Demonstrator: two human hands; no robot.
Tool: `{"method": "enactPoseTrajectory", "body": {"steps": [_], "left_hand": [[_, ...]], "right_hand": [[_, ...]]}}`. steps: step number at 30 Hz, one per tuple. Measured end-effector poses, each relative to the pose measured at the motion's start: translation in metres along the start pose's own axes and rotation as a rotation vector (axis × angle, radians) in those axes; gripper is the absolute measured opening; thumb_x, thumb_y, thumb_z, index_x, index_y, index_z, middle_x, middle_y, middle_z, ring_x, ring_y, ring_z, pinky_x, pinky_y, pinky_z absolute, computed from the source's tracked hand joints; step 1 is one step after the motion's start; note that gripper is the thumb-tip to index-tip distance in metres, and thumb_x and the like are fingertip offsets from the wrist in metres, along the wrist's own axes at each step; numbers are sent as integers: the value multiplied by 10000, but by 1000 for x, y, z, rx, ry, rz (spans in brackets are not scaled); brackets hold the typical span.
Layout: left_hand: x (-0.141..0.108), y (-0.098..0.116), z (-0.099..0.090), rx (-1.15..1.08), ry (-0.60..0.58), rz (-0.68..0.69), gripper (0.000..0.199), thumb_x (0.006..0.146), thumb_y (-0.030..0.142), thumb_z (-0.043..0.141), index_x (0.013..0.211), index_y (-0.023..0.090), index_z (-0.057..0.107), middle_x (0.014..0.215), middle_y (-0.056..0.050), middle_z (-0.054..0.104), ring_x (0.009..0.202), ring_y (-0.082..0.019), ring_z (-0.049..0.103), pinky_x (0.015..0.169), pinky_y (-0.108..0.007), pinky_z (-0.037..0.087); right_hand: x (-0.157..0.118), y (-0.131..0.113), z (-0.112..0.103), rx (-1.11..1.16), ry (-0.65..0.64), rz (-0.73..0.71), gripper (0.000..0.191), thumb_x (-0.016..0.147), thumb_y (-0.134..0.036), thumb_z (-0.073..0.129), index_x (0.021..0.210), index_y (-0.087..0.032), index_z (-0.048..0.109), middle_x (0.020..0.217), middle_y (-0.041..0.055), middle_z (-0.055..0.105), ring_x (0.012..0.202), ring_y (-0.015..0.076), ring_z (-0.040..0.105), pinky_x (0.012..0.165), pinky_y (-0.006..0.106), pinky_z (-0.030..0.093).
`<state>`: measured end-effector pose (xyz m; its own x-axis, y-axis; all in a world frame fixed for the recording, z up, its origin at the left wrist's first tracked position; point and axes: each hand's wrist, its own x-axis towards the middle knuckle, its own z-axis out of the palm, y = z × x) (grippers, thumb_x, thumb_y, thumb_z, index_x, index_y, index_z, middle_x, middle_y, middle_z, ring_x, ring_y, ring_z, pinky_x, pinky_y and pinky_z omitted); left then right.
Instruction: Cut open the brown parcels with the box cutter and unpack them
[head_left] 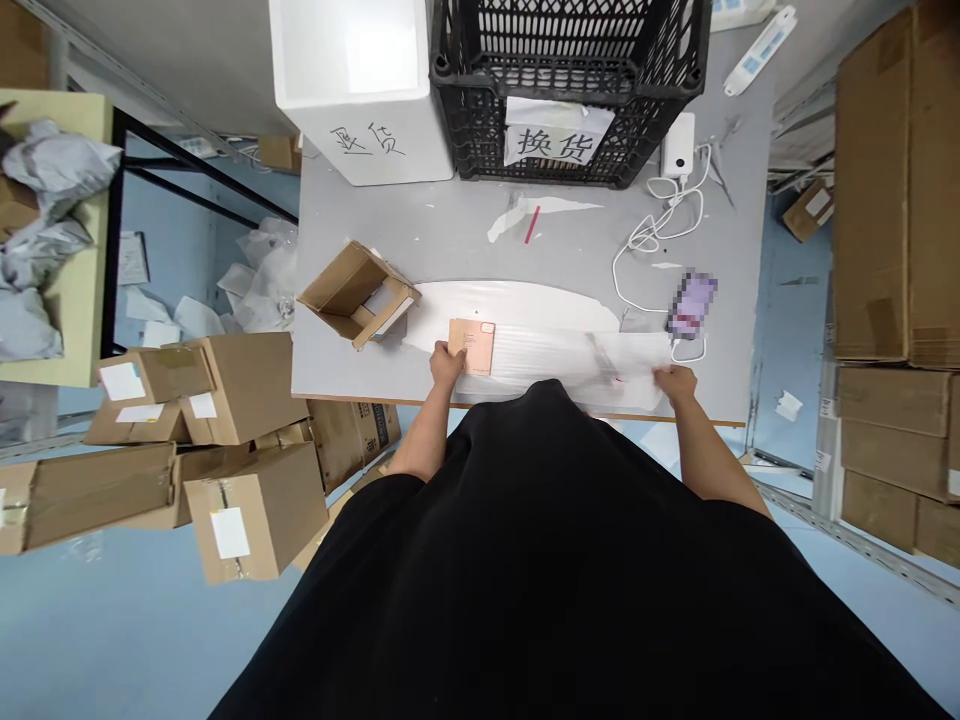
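A flat pinkish-orange box (480, 347) lies at the left end of a sheet of thin white wrap (555, 352) near the table's front edge. My left hand (448, 367) grips the box at its left side, thumb on top. Over at the right end, my right hand (676, 382) pinches the wrap's corner. Beneath and behind the wrap lies a white sheet with a curved edge (540, 298). An open cardboard box (352, 290) rests on the table to the left of my left hand.
A white bin (367, 140) and a black plastic crate (562, 85) stand at the table's back. A phone (691, 305) and white cable (645, 238) lie at the right. Scissors (721, 165) are farther back. Cartons (259, 510) are stacked left of the table.
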<state>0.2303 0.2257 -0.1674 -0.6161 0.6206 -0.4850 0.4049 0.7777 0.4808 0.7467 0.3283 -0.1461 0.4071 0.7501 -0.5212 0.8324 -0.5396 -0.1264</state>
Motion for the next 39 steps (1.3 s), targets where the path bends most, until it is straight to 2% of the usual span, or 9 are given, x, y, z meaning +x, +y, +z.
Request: {"method": "enactPoseTrajectory", "body": {"steps": [6, 11, 15, 18, 20, 26, 32, 35, 39], "left_hand": [[7, -2, -8, -16, 15, -49, 217, 771, 309, 691, 913, 221, 553, 964, -32, 703, 955, -213, 668, 866, -305, 474], [-9, 13, -21, -95, 17, -29, 248, 756, 340, 703, 925, 231, 557, 840, 15, 680, 821, -178, 669, 757, -262, 479], [-44, 48, -25, -3, 59, 170, 247, 784, 323, 690, 968, 233, 553, 825, 7, 667, 804, -190, 653, 745, -273, 460], [-76, 83, -9, 145, 19, 306, 205, 888, 357, 607, 1034, 221, 557, 949, -62, 678, 893, -238, 653, 767, -315, 460], [-93, 101, 6, 224, -69, 409, 208, 934, 353, 552, 1077, 203, 572, 1026, -107, 672, 962, -258, 647, 779, -325, 464], [-96, 101, 37, 151, -368, 622, 225, 900, 334, 608, 1073, 192, 634, 1086, -114, 662, 1054, -258, 624, 890, -338, 485], [-68, 70, 46, -60, -351, 114, 374, 854, 389, 675, 1134, 145, 627, 1101, -133, 689, 1040, -262, 654, 885, -350, 498], [-63, 65, 51, -151, -487, 23, 221, 866, 347, 661, 975, 156, 677, 902, -65, 731, 855, -201, 685, 784, -298, 517], [-59, 65, 58, -106, -427, 41, 140, 833, 269, 677, 931, 168, 668, 891, -43, 730, 856, -192, 681, 792, -298, 514]], "right_hand": [[-16, -12, 4, -14, 115, 19, 372, 782, -279, 602, 1113, -114, 643, 1102, 216, 668, 1084, 343, 616, 917, 440, 480], [-64, -75, 21, 151, 369, -198, 431, 824, -211, 504, 1237, -95, 544, 1334, 257, 523, 1287, 349, 447, 1091, 512, 334], [-126, -157, 61, 458, -124, -485, 159, 881, -240, 517, 1000, -190, 609, 1084, 110, 671, 1009, 210, 631, 983, 371, 485], [-166, -210, 86, 829, -634, -379, 141, 931, -340, 555, 987, -218, 599, 1032, 59, 677, 878, 169, 676, 851, 339, 556], [-179, -229, 92, 951, -759, -249, 207, 953, -419, 548, 975, -219, 595, 985, 46, 690, 846, 162, 677, 786, 311, 570], [-156, -215, 80, 996, -693, 33, 112, 982, -290, 519, 1007, -209, 592, 869, 25, 720, 747, 160, 676, 737, 319, 581], [-127, -191, 83, 979, -891, 2, 94, 962, -248, 549, 1015, -182, 591, 849, 72, 742, 722, 180, 701, 780, 382, 595], [-119, -193, 91, 755, -756, -134, 130, 948, -296, 568, 994, -182, 610, 860, 76, 739, 750, 195, 701, 781, 389, 585], [-115, -194, 100, 527, -494, -232, 44, 834, -195, 632, 797, -185, 611, 909, 83, 719, 999, 252, 670, 954, 406, 513]]}}
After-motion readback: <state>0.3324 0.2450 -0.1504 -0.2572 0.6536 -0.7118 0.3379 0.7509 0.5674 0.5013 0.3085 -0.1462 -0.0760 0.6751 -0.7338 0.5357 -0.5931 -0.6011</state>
